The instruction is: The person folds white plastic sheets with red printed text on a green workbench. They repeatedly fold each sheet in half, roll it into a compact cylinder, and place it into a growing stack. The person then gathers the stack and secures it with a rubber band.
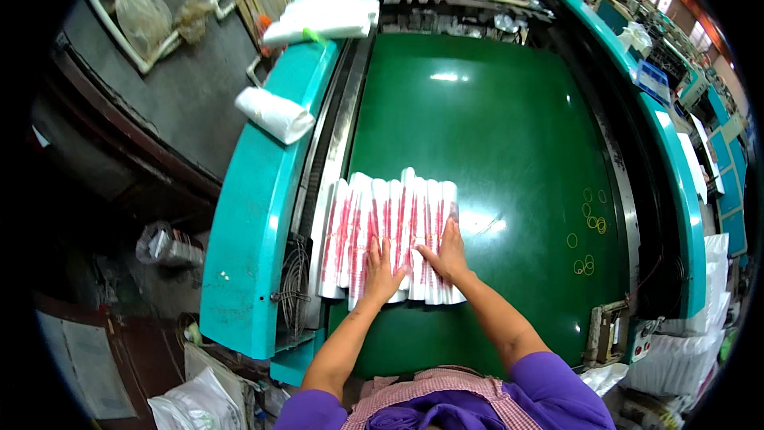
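Note:
A row of white plastic rolls with red print [358, 207] lies side by side on the green belt [477, 127], with the rolls' ends uneven. Thin yellow bands seem to cross their middles. My left hand [383, 277] rests on the near half of the row, fingers stretched forward and apart. Over the right-hand rolls lies my right hand [448, 258], its thumb pointing left and its fingers forward along the outermost rolls. Both palms press on top, and the undersides of the hands are hidden.
Several loose yellow rubber bands [593, 224] lie on the belt's right side. Teal machine housings [255, 215] flank the belt. A white roll [274, 114] and a stack of white plastic [330, 12] rest on the left housing. A small control box [643, 344] stands at near right.

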